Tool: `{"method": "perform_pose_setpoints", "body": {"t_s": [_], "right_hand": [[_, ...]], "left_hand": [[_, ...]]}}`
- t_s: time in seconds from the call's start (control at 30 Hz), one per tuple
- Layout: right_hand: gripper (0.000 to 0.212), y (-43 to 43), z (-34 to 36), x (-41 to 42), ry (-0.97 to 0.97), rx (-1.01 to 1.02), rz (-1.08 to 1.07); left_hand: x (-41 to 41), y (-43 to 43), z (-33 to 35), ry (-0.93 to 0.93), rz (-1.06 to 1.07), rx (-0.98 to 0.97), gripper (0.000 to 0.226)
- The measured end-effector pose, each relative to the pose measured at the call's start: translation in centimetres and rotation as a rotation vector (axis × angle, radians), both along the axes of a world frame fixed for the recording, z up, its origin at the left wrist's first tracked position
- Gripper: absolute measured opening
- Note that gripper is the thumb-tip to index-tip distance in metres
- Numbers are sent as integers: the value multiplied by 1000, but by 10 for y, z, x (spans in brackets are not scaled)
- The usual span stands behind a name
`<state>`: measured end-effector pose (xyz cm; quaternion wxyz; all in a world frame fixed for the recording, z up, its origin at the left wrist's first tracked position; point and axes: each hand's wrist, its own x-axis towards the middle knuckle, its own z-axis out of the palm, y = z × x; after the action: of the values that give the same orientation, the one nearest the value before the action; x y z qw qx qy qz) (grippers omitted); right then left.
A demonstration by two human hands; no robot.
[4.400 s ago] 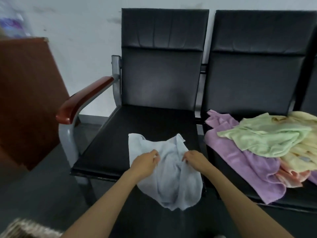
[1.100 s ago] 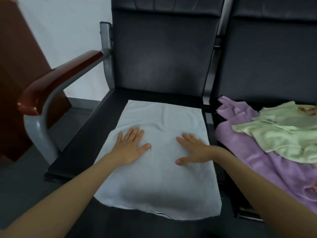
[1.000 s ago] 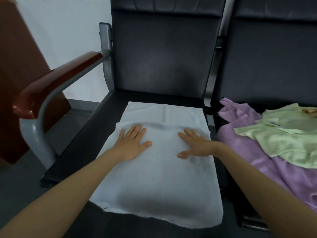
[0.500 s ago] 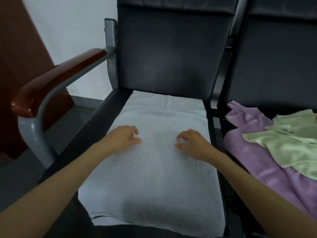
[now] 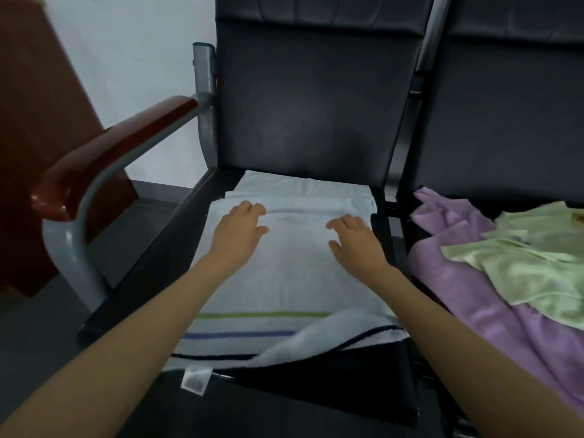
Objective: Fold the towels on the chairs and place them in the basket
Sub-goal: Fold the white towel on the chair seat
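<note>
Purple towel (image 5: pixel 467 298) and green towel (image 5: pixel 524 267) sit heaped at middle right. At centre, the white towel (image 5: pixel 290 279) covers the left chair seat (image 5: pixel 170 248). The left hand (image 5: pixel 238 230) and right hand (image 5: pixel 355 240) rest on it, loose-fingered. It's now doubled over, with stripes showing.

Left hand (image 5: pixel 240 230), right (image 5: pixel 354 238) apparently press towel (image 5: pixel 284 279).

Towel (image 5: pixel 294 273) nubby matt terry cloth; chair seat (image 5: pixel 151 279) smooth black leatherette; armrest (image 5: pixel 110 153) glossy wood, grey metal tube.
</note>
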<state>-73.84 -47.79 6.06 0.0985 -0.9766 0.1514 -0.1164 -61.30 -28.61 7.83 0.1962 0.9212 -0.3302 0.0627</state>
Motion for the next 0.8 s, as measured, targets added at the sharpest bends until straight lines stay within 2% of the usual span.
{"method": "perform_pose_setpoints", "body": {"t_s": [0.03,0.1,0.2,0.27,0.33,0.4,0.47,0.57,0.67,0.8], "right_hand": [[32,2,1,-6,28,56,27],[35,6,2,-17,192,148,70],[60,2,5,-28,488,212,119],[74,-4,4,-22,585,255,122],[76,-8,-2,-12,539,224,72],[66,-6,-6,-6,347,108,-9],[57,1,-6,-7,159,125,-12],[37,4,-7,-17,133,174,49],[30,-7,-12,-32,239,169,101],[40,-20,-9,-46,271,367,157]], "left_hand": [[-4,6,2,34,-17,25,30],[-10,22,2,187,-44,204,34],[-12,48,-2,474,-158,432,61],[-5,50,-7,524,-212,462,73],[3,40,-15,426,-179,435,73],[5,26,-22,271,-83,321,66],[-2,19,-26,143,-44,164,56],[-14,28,-29,14,-109,3,36],[-23,53,-32,170,-123,-17,28],[-30,82,-35,359,-259,126,43]]}}
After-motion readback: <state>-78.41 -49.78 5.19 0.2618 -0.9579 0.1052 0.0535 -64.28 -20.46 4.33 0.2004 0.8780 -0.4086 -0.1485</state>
